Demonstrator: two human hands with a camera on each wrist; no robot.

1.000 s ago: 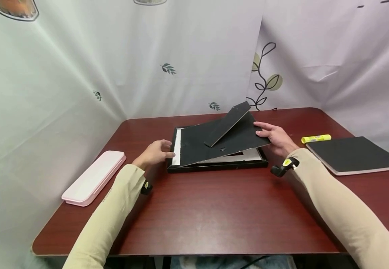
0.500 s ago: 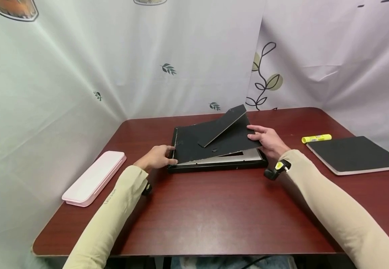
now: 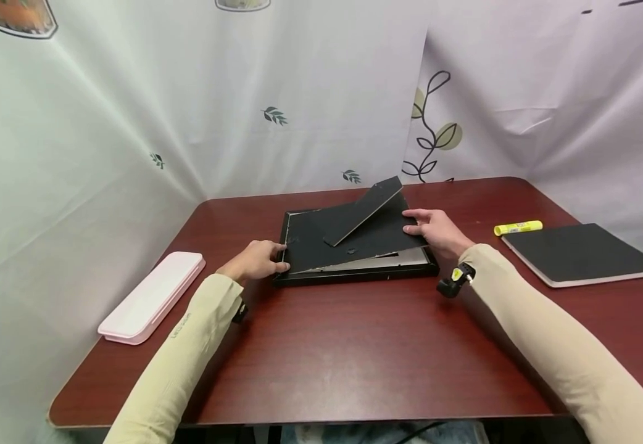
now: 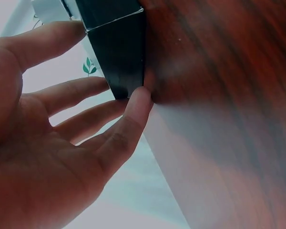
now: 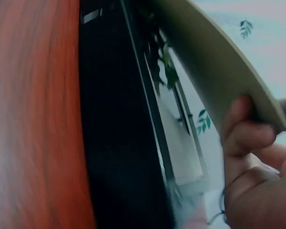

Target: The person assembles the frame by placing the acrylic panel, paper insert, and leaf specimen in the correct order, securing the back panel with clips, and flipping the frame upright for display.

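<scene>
In the head view, a black frame point(image 3: 355, 275) lies flat on the red table point(image 3: 355, 357). A black board point(image 3: 311, 229) leans on it, low on the left and lifted on the right, and its stand point(image 3: 360, 214) sticks up. The left hand point(image 3: 255, 259) touches the left end of the frame. The right hand point(image 3: 440, 233) pinches the right edge of the board. A pink case point(image 3: 152, 297) is over on the left. On the far right, a yellow tube point(image 3: 518, 228) lies just beside a black book point(image 3: 584, 254). A white cloth point(image 3: 310, 68) hangs behind.

In the left wrist view, the left hand is spread, with its fingertips on a corner of the frame.

In the right wrist view, bent fingers hold the board, which is pale underneath. Green leaf shapes point(image 5: 169, 71) show in the gap below it (a picture or a shine, I can't tell).
</scene>
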